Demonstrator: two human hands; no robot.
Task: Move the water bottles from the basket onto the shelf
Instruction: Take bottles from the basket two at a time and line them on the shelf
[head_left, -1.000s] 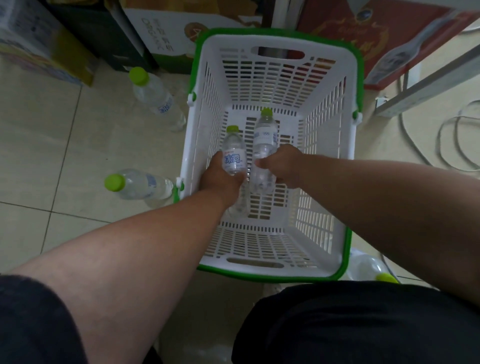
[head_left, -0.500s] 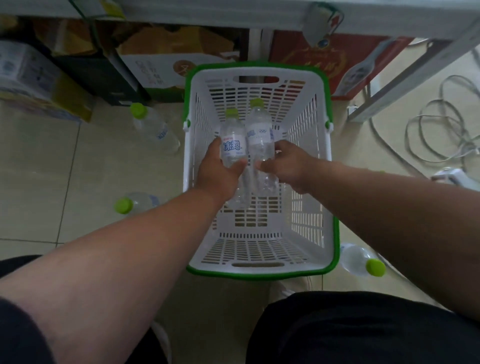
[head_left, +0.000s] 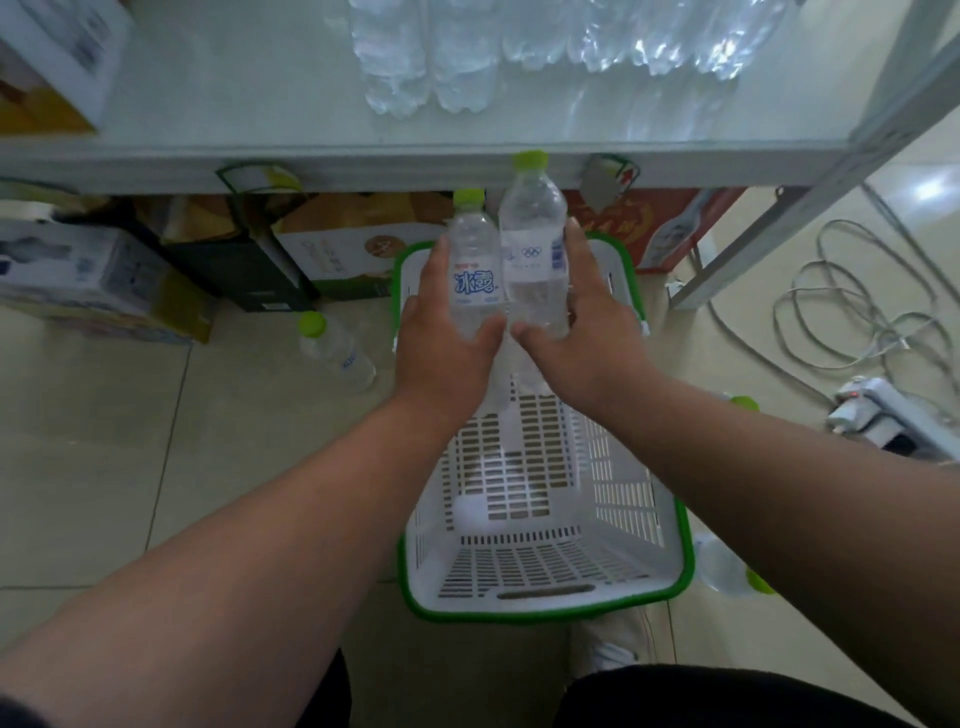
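The left hand (head_left: 441, 348) holds a water bottle with a blue label (head_left: 474, 280), its fingers curled around the body and the thumb across the front. The right hand (head_left: 587, 338) holds a second water bottle with a white label (head_left: 532, 244) in the same way. The two bottles are upright, side by side and touching, both with a green cap. They are lifted above the far end of the white basket (head_left: 623, 499) with the green rim, just below the front edge of the shelf (head_left: 260, 104). The cap of the right bottle reaches the front edge of the shelf.

On the shelf, toward its back, a row of clear bottles (head_left: 467, 57) stands. At the left end of the shelf is a box (head_left: 47, 67).

The basket stands on the floor. One more bottle (head_left: 335, 351) lies on the floor left of the basket, and another bottle (head_left: 724, 564) lies at its near right corner. Cardboard boxes (head_left: 358, 244) are under the shelf, and white cables (head_left: 841, 306) lie on the floor to the right.
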